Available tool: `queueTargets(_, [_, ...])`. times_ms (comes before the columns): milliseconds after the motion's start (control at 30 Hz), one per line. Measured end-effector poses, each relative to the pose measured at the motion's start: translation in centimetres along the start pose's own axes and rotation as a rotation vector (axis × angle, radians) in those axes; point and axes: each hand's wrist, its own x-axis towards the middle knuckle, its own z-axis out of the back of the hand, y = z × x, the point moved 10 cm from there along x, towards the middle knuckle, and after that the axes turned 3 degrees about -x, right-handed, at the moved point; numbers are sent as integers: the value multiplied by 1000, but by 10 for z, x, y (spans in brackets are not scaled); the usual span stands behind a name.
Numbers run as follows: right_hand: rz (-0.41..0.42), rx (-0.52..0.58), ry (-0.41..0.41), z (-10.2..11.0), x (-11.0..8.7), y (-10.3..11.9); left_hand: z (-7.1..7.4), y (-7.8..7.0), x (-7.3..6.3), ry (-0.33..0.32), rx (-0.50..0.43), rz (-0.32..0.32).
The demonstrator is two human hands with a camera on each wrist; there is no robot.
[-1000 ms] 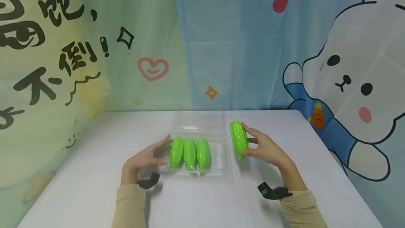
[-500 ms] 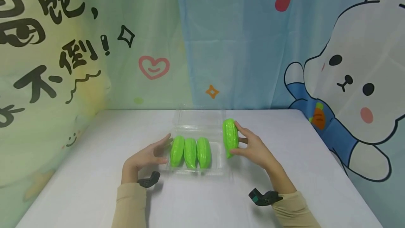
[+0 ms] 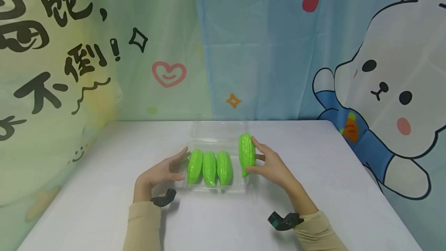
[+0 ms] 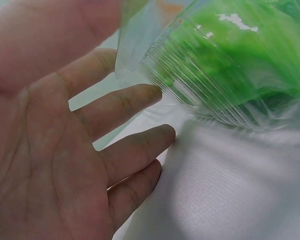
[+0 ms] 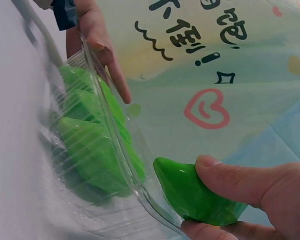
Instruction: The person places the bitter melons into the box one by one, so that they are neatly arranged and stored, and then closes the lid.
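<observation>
A clear plastic clamshell box point(image 3: 235, 171) holds three green bumpy bitter melons point(image 3: 209, 168), side by side and upright in the head view. My right hand point(image 3: 273, 167) pinches another bitter melon point(image 3: 246, 155) between thumb and fingers, over the box's right end. In the right wrist view this held bitter melon point(image 5: 189, 192) is tilted beside the box's rim. My left hand point(image 3: 161, 171) is at the box's left end with fingers spread. Its fingertips point(image 4: 152, 93) lie close to the ribbed wall in the left wrist view; whether all touch it cannot be told.
The box's transparent lid point(image 3: 221, 130) lies folded back toward the far table edge. A white cloth covers the table point(image 3: 216, 224). A printed curtain point(image 3: 237, 49) hangs behind it. Each wrist wears a dark camera point(image 3: 285, 221).
My right hand has carried its bitter melon leftward, from beside the box to over its right end, slightly lower over the last half second. My left hand has stayed in place.
</observation>
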Motion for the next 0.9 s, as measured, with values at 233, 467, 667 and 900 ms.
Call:
queueTargets(233, [25, -20, -6, -6, 1, 3, -1, -3, -2, 8, -22, -17])
queueTargets(467, [54, -52, -14, -8, 1, 5, -2, -3, -1, 22, -33, -27])
queueTargets(667, [80, -101, -32, -8, 1, 8, -3, -4, -1, 37, -52, -38])
queueTargets(900, [87, -121, -44, -10, 2, 10, -3, -4, 0, 40, -54, -43])
